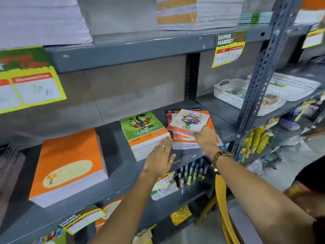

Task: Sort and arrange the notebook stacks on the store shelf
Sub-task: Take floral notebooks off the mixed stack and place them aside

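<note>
Notebook stacks (pixel 190 131) skewed on grey shelf (pixel 112 166); right hand (pixel 204 136) gripping floral notebook (pixel 191 120), left hand (pixel 161 157) open, flat beside green stack (pixel 144 132); white basket (pixel 230 92) holding small packets

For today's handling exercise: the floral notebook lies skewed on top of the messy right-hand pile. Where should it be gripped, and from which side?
Probably its near corner, from the front. The floral notebook lies flat but turned askew on its pile, so that corner overhangs the books below, leaving room for fingers underneath. The right hand already rests there; the left hand is open beside the green stack.
</note>
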A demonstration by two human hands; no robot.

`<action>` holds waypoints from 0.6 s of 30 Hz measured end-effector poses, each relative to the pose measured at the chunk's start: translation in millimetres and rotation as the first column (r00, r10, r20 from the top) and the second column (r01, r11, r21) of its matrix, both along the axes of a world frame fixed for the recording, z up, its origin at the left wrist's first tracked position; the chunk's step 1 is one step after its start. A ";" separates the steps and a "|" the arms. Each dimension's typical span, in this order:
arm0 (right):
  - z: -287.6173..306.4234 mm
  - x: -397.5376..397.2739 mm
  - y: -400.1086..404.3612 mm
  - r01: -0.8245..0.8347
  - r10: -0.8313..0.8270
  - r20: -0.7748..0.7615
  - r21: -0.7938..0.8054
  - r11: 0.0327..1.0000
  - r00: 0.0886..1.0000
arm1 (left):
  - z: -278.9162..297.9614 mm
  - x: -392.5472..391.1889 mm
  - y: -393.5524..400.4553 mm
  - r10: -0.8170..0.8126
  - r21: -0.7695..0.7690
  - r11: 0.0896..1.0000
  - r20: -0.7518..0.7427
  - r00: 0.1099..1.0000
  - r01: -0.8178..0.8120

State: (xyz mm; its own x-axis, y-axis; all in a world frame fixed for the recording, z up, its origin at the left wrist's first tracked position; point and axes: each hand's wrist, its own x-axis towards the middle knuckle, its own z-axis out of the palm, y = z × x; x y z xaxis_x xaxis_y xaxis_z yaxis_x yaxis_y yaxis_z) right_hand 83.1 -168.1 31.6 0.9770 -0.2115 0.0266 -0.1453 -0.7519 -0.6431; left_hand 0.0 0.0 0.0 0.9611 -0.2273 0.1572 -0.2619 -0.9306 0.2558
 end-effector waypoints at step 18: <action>1.0 54.9 4.4 -0.218 0.073 -0.426 -0.301 0.928 0.902 | -50.4 12.8 -0.5 -0.036 0.193 0.979 -0.172 0.984 0.070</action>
